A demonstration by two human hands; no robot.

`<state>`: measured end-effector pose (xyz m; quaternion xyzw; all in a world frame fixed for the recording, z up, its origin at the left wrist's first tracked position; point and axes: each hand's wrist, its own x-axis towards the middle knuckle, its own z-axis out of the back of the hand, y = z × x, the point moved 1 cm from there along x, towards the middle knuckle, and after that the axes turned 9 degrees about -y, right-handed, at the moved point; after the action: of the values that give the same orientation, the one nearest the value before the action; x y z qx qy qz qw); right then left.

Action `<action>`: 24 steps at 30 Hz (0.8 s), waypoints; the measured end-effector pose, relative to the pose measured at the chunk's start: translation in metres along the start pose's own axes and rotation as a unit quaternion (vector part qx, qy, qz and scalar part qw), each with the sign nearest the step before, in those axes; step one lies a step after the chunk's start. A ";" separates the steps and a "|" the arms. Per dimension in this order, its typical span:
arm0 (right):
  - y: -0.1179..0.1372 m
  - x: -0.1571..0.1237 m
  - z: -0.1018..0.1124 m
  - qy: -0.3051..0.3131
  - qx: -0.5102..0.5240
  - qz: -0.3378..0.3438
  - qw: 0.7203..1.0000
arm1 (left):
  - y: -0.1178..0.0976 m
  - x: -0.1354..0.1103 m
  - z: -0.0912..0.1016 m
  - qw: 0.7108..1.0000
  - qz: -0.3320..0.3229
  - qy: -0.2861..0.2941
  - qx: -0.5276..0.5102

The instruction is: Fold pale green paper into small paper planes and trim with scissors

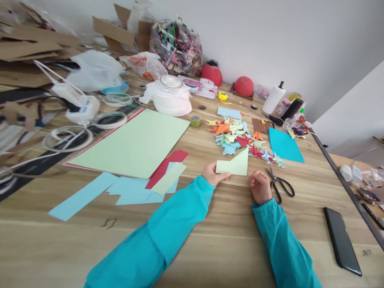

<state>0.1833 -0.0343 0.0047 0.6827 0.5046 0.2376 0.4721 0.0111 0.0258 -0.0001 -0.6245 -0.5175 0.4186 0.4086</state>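
My left hand (212, 175) pinches the left end of a pale green folded sheet of paper (232, 166), thumb on the near side. One corner of the sheet is folded so that a point sticks up at its right. Close by the sheet's lower right corner is my right hand (259, 187), its fingers curled in with nothing visible in them. Black-handled scissors (279, 184) lie open just right of that hand. Beyond the sheet is a heap of small folded paper figures (229, 134) in orange, red, blue and pale green.
At left lie a stack of large pale green sheets (135, 140), blue paper pieces (81, 196) and a red paper piece (160, 170). A roll of tape (195, 121) stands behind them. On the right are a bright blue sheet (285, 144) and a black phone (342, 240). Bags and cables fill the back left.
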 end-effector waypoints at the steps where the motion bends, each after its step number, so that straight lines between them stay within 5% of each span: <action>1: -0.001 0.000 -0.001 0.004 -0.010 0.007 1.000 | 0.000 0.000 0.000 1.000 0.002 0.001 0.000; 10: -0.007 -0.010 -0.012 0.088 -0.231 0.043 0.968 | 0.006 -0.008 -0.010 0.997 0.020 0.069 0.039; 24: -0.006 -0.012 -0.011 0.105 -0.225 0.034 0.968 | 0.013 -0.011 -0.015 0.993 0.064 0.094 0.009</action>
<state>0.1669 -0.0399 0.0060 0.5469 0.4611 0.4315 0.5496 0.0278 0.0124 -0.0064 -0.6890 -0.4319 0.3885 0.4333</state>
